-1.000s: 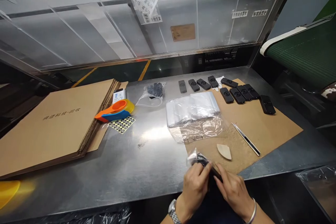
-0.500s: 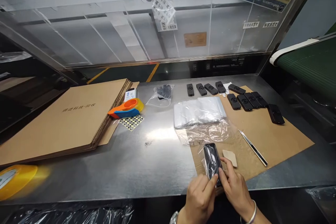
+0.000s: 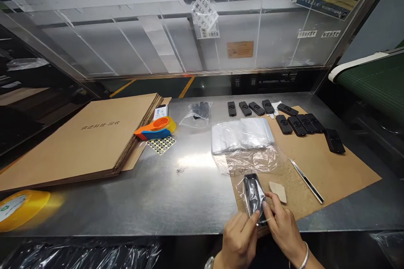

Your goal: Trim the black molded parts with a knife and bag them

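Note:
A black rectangular device [image 3: 251, 189] lies inside a clear plastic bag [image 3: 257, 202] near the front edge of the table. My left hand [image 3: 240, 235] is curled at the bag's lower end, its index fingertip pressed against the film and its thumb mostly hidden. On the other side, my right hand [image 3: 285, 222] pinches the bag's right edge between thumb and index finger. A beige rounded pad [image 3: 277, 192] lies just beyond my right fingers. Behind the device rests a stack of clear bags [image 3: 243, 134].
A craft knife [image 3: 306, 180] lies on the cardboard sheet [image 3: 344, 176] at right. Several black devices [image 3: 296, 126] sit behind it. To the left are flattened cartons [image 3: 78, 143], an orange-blue tape dispenser [image 3: 156, 128], a sticker sheet [image 3: 161, 145] and a yellow tape roll [image 3: 23, 210].
The view has shifted slightly. My hands stay at the bag's lower end, with the left index fingertip slightly lower on it. More loose film shows by my right thumb.

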Demonstrator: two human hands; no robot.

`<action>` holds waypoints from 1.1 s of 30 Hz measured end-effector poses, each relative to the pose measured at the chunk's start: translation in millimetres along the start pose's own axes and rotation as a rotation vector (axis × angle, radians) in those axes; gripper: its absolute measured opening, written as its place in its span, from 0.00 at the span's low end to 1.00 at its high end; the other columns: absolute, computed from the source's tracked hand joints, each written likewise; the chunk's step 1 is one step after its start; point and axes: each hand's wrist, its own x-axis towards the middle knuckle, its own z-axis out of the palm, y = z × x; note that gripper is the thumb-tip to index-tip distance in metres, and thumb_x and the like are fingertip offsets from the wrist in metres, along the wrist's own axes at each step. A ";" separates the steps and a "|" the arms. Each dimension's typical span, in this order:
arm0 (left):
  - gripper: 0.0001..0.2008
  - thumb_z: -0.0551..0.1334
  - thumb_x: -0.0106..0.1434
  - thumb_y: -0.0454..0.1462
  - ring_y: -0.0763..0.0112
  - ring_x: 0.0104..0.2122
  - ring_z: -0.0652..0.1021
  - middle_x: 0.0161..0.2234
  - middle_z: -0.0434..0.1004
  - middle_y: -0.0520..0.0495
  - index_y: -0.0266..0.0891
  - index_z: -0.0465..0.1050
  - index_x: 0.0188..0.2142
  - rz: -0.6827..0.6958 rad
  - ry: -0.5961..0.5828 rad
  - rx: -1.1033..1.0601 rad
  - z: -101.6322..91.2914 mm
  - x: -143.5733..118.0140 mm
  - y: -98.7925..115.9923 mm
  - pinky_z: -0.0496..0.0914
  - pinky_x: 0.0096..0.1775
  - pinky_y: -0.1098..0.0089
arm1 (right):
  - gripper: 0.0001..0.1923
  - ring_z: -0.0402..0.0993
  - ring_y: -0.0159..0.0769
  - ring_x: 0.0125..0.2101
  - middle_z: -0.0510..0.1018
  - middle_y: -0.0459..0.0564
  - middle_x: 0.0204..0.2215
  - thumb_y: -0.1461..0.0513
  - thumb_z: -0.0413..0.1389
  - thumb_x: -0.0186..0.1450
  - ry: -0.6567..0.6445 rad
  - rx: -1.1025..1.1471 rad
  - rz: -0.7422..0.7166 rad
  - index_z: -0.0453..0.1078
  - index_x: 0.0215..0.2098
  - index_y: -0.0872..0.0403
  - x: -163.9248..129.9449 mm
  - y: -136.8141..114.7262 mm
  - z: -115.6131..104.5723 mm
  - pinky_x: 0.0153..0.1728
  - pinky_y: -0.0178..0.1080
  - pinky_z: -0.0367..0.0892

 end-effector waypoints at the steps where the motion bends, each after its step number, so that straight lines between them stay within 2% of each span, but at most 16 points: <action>1: 0.15 0.55 0.58 0.24 0.71 0.21 0.65 0.20 0.65 0.47 0.29 0.67 0.45 -0.001 0.003 -0.003 -0.9 0.6 0.2 0.59 0.21 0.72 | 0.15 0.77 0.41 0.31 0.78 0.49 0.35 0.56 0.38 0.68 0.002 0.003 -0.006 0.57 0.49 0.51 0.4 -0.9 -0.6 0.29 0.39 0.68; 4: 0.15 0.55 0.58 0.24 0.71 0.21 0.65 0.21 0.66 0.47 0.29 0.67 0.45 0.005 0.004 -0.028 -2.8 1.8 1.6 0.60 0.21 0.72 | 0.15 0.76 0.40 0.32 0.78 0.50 0.36 0.57 0.38 0.68 0.009 0.017 -0.022 0.57 0.49 0.52 0.7 -3.0 -2.2 0.30 0.38 0.68; 8: 0.16 0.54 0.58 0.24 0.71 0.21 0.66 0.22 0.67 0.46 0.30 0.66 0.46 0.022 0.036 -0.076 -5.0 2.5 1.6 0.61 0.21 0.72 | 0.15 0.76 0.38 0.30 0.78 0.50 0.32 0.56 0.38 0.68 -0.003 0.042 -0.040 0.59 0.47 0.52 0.2 -5.8 -4.3 0.28 0.36 0.66; 11: 0.15 0.54 0.59 0.24 0.72 0.22 0.68 0.21 0.66 0.48 0.33 0.67 0.46 -0.130 0.074 -0.078 -8.4 3.9 -3.2 0.62 0.23 0.73 | 0.18 0.72 0.37 0.24 0.75 0.48 0.24 0.53 0.37 0.69 -0.099 -0.003 -0.057 0.64 0.33 0.51 3.8 -9.8 -9.6 0.27 0.36 0.62; 13: 0.14 0.54 0.60 0.25 0.72 0.23 0.69 0.22 0.67 0.49 0.34 0.68 0.45 -0.243 0.071 -0.070 -12.0 5.9 -6.9 0.63 0.25 0.73 | 0.21 0.69 0.35 0.22 0.71 0.46 0.19 0.53 0.37 0.69 -0.211 -0.050 -0.078 0.62 0.25 0.52 9.8 -15.5 -17.6 0.25 0.35 0.59; 18: 0.12 0.55 0.62 0.28 0.75 0.24 0.70 0.23 0.68 0.50 0.38 0.71 0.43 -0.381 0.062 -0.199 -30.1 17.2 -7.0 0.64 0.26 0.75 | 0.12 0.68 0.33 0.26 0.73 0.46 0.24 0.58 0.43 0.67 -0.416 0.032 -0.211 0.65 0.30 0.53 32.1 -43.3 -48.6 0.27 0.33 0.59; 21: 0.09 0.56 0.62 0.32 0.77 0.23 0.68 0.22 0.67 0.51 0.39 0.74 0.39 -0.576 0.054 -0.418 -44.8 23.2 -5.6 0.63 0.25 0.76 | 0.11 0.67 0.32 0.25 0.72 0.46 0.23 0.59 0.45 0.65 -0.390 0.057 -0.235 0.66 0.28 0.54 44.7 -60.6 -58.4 0.28 0.34 0.59; 23: 0.08 0.58 0.61 0.37 0.77 0.23 0.68 0.23 0.67 0.50 0.39 0.76 0.36 -0.694 0.074 -0.676 -51.0 22.0 -8.6 0.62 0.25 0.75 | 0.12 0.66 0.31 0.23 0.71 0.45 0.21 0.58 0.46 0.64 -0.401 0.168 -0.179 0.66 0.27 0.54 51.8 -69.5 -56.8 0.25 0.33 0.60; 24: 0.09 0.59 0.60 0.39 0.77 0.23 0.67 0.23 0.67 0.50 0.39 0.76 0.36 -0.743 0.139 -0.839 -51.9 19.3 -11.3 0.62 0.25 0.75 | 0.13 0.65 0.30 0.21 0.70 0.44 0.20 0.56 0.47 0.64 -0.439 0.283 -0.126 0.66 0.27 0.55 54.7 -73.7 -53.8 0.23 0.32 0.59; 26: 0.12 0.61 0.58 0.44 0.78 0.21 0.66 0.21 0.63 0.52 0.39 0.75 0.36 -0.851 0.409 -1.146 -48.9 10.8 -17.3 0.62 0.25 0.76 | 0.15 0.62 0.27 0.19 0.68 0.43 0.19 0.53 0.49 0.63 -0.512 0.545 -0.023 0.66 0.28 0.55 58.9 -83.1 -44.5 0.19 0.30 0.59; 28: 0.12 0.64 0.54 0.45 0.80 0.19 0.63 0.18 0.60 0.55 0.37 0.73 0.29 -1.055 0.721 -1.312 -41.8 0.0 -20.8 0.60 0.23 0.77 | 0.16 0.62 0.27 0.19 0.67 0.43 0.19 0.50 0.51 0.62 -0.511 0.727 0.013 0.66 0.31 0.56 59.5 -95.0 -31.1 0.19 0.30 0.59; 29: 0.13 0.65 0.52 0.46 0.81 0.18 0.63 0.18 0.60 0.55 0.36 0.72 0.26 -1.185 0.803 -1.371 -38.3 -5.3 -20.9 0.59 0.22 0.78 | 0.17 0.62 0.27 0.19 0.66 0.43 0.20 0.50 0.52 0.61 -0.495 0.778 0.001 0.66 0.32 0.56 58.1 -101.7 -23.0 0.19 0.30 0.60; 31: 0.20 0.65 0.50 0.52 0.79 0.18 0.65 0.20 0.66 0.51 0.35 0.73 0.26 -1.391 0.814 -1.552 -35.5 -14.6 -18.0 0.58 0.21 0.77 | 0.17 0.63 0.29 0.21 0.67 0.44 0.21 0.49 0.53 0.61 -0.487 0.824 -0.038 0.67 0.33 0.55 51.8 -114.7 -3.3 0.21 0.31 0.62; 33: 0.33 0.57 0.48 0.62 0.72 0.24 0.71 0.28 0.72 0.43 0.35 0.75 0.33 -1.410 0.845 -1.762 -42.3 -21.9 -14.7 0.63 0.24 0.73 | 0.16 0.67 0.31 0.24 0.70 0.46 0.24 0.49 0.52 0.61 -0.540 0.820 -0.075 0.68 0.35 0.54 41.8 -124.3 21.5 0.25 0.32 0.66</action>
